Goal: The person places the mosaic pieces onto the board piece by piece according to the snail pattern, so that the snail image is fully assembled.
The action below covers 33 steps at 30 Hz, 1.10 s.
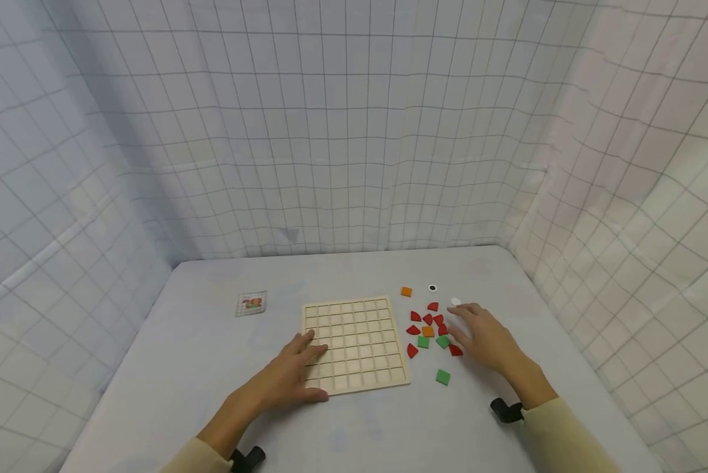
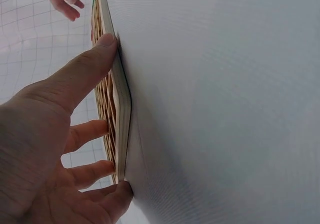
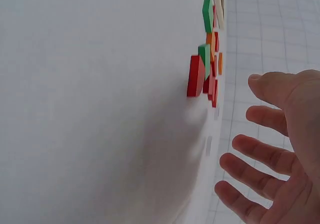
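A pale wooden grid board (image 1: pixel 354 345) with square compartments lies flat on the table. My left hand (image 1: pixel 291 374) rests on its near left corner, fingers spread; in the left wrist view the thumb touches the near edge and the little finger is at the left side. Holding nothing, my right hand (image 1: pixel 484 338) hovers with parted fingers over the right side of a loose group of flat pieces. Nearest to it are a red quarter-round piece (image 1: pixel 455 350), a green square (image 1: pixel 442 341) and a white round piece (image 1: pixel 455 301). In the right wrist view, a red piece (image 3: pixel 196 76) stands out nearest the camera.
Two orange squares, one at the back (image 1: pixel 406 292), lie right of the board with several red pieces and green squares, one nearer the front (image 1: pixel 443 377). A black-and-white disc (image 1: pixel 432 288) is behind them. A small picture card (image 1: pixel 251 303) lies back left. Gridded white curtains surround the table.
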Motion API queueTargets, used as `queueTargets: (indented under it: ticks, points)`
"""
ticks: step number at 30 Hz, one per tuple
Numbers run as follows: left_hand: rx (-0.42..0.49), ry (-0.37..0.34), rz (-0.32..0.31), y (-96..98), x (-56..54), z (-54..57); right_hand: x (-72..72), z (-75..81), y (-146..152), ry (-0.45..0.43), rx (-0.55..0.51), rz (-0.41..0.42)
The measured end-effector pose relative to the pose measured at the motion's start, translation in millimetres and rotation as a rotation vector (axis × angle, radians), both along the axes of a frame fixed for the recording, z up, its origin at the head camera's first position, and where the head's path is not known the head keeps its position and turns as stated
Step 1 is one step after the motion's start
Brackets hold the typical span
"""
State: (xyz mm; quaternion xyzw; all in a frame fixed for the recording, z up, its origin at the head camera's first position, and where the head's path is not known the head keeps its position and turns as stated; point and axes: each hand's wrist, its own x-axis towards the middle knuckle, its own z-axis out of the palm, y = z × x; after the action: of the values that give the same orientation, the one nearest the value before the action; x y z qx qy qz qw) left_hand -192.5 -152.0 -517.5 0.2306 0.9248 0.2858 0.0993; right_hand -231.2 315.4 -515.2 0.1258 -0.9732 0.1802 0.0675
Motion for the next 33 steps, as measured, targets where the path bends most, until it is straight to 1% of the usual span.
queueTargets:
  ticks: [4, 9, 12, 15, 19, 22, 27, 33]
  points:
    - [0.003, -0.014, 0.000, 2.8, -0.1, 0.6, -19.8, -2.8, 11, -0.015, -0.033, -0.019]
    - [0.014, -0.026, -0.012, 5.3, 1.6, 4.7, -41.7, -4.7, 20, -0.038, -0.091, -0.046]
    - [0.019, -0.024, -0.010, 5.7, 2.3, 6.9, -53.2, -4.8, 22, -0.052, -0.125, -0.045]
    - [0.022, -0.023, -0.013, 5.5, 2.1, 6.5, -61.9, -6.8, 24, -0.078, -0.143, -0.051]
    - [0.012, -0.008, -0.031, 6.0, -0.9, 2.8, -68.8, -12.0, 26, -0.111, -0.157, -0.073]
    - [0.004, 0.003, -0.045, 8.2, -3.0, 2.6, -70.7, -15.3, 27, -0.110, -0.175, -0.081]
    - [0.001, -0.018, -0.023, 7.0, -2.5, 4.4, -73.7, -16.5, 20, -0.104, -0.192, -0.075]
    - [-0.006, -0.012, -0.012, 0.9, -2.3, 4.4, -80.1, -18.6, 17, -0.115, -0.178, -0.075]
